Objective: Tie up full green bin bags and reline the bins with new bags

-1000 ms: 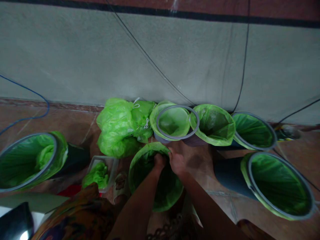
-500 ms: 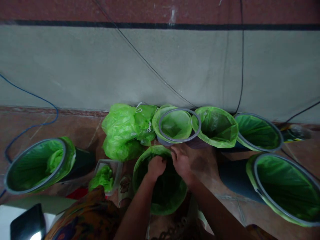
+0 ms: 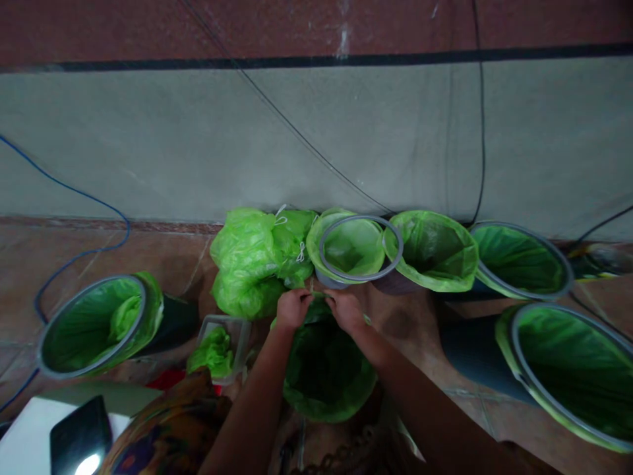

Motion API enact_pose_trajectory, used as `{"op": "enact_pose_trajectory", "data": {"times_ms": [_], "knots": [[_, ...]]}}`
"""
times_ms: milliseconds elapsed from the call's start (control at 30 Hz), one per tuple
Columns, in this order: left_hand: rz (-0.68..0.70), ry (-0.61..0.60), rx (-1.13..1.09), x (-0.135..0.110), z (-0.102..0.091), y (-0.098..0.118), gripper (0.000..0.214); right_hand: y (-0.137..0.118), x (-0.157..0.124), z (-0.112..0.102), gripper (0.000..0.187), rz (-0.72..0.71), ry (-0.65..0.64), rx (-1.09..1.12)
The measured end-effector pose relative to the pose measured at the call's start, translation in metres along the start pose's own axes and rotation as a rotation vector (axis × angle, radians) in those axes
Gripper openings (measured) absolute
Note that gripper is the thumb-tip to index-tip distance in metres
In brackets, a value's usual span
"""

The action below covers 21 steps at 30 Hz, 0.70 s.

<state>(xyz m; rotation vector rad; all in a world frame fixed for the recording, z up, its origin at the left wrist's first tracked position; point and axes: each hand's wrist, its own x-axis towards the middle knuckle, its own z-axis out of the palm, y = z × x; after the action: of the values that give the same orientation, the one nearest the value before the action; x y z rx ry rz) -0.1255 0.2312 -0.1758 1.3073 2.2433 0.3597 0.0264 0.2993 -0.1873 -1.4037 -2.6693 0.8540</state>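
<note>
Directly below me stands a bin lined with a green plastic bag (image 3: 330, 404), its mouth facing up. My left hand (image 3: 293, 309) pinches the bag's far edge, left of centre. Close beside it, my right hand (image 3: 346, 310) is closed on the same edge. A short stretch of the edge runs between the two hands. Just beyond is another lined bin (image 3: 326, 272) with a loose grey ring (image 3: 360, 277) lying over its mouth. Full tied green bags (image 3: 247, 264) sit beyond my left hand, by the wall.
Lined bins stand right of me: one without a ring (image 3: 429, 284) and ringed ones (image 3: 521, 260) (image 3: 524, 382). At left are a tilted lined bin (image 3: 91, 326), a clear box (image 3: 241, 343) with crumpled green bags, and a phone (image 3: 82, 435) on a white surface. A blue cable (image 3: 74, 254) crosses the floor.
Both hands have moved from the bag's mouth to its far edge. The left hand has come out of the opening, and the fingers of both now pinch the edge.
</note>
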Motion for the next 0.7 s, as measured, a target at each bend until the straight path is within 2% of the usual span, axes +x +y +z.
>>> {"op": "enact_pose_trajectory", "data": {"times_ms": [100,300,367,433,533,633,700], "knots": [[0.038,0.009,0.037,-0.004,0.004,-0.007,0.024,0.003,-0.002,0.001,0.032,0.055,-0.022,-0.040],[-0.051,-0.039,0.212,-0.014,0.006,-0.003,0.036,-0.005,-0.004,0.000,0.034,0.083,-0.032,-0.068],[-0.052,-0.034,0.236,-0.018,0.000,0.000,0.047,-0.002,-0.008,-0.008,0.041,0.046,0.065,0.018],[-0.054,-0.005,0.228,-0.022,-0.009,0.001,0.061,0.009,-0.019,-0.020,0.042,0.044,0.243,0.157],[-0.101,0.026,0.180,-0.025,-0.025,-0.001,0.066,0.035,-0.047,-0.033,0.038,0.245,0.461,0.325],[-0.108,0.013,0.182,-0.028,-0.046,0.004,0.056,0.054,-0.082,-0.029,0.038,0.504,0.447,0.365],[-0.070,-0.015,0.205,-0.031,-0.062,0.013,0.052,0.056,-0.099,-0.020,0.036,0.532,0.408,0.404]]}}
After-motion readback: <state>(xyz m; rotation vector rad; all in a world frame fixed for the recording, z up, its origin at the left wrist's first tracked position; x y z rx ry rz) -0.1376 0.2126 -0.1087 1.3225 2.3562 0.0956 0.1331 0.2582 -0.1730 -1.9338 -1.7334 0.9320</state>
